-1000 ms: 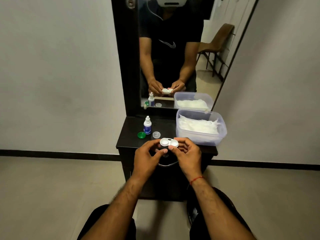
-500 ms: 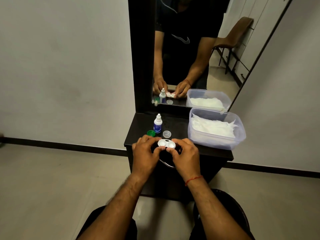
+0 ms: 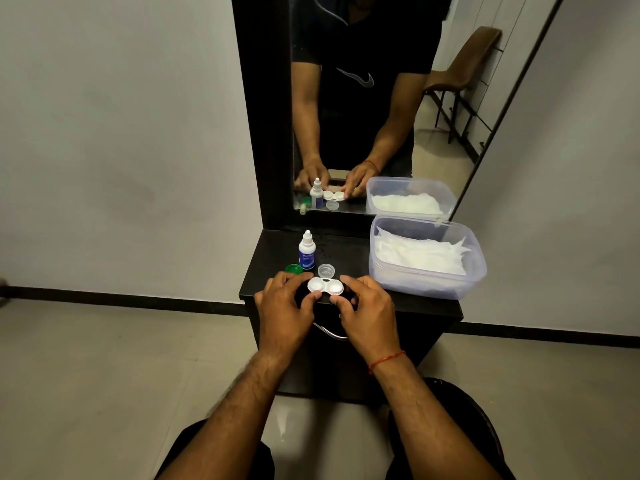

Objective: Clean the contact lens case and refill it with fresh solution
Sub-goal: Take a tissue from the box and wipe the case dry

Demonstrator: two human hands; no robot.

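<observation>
steadiness is counting now: the left hand (image 3: 282,304) and right hand (image 3: 367,311) are pinching either end of the open contact lens case (image 3: 325,286) at the dresser top's (image 3: 346,252) front edge, best seated flat before filling.

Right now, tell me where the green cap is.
Head view: the green cap lies on the dresser top, just left of the dropper bottle, beyond the left hand.

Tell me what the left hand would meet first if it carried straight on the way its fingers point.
The contact lens case, which the left hand pinches at its left end. Beyond the case, likely the clear cap on the table, though depth is unclear.
</observation>
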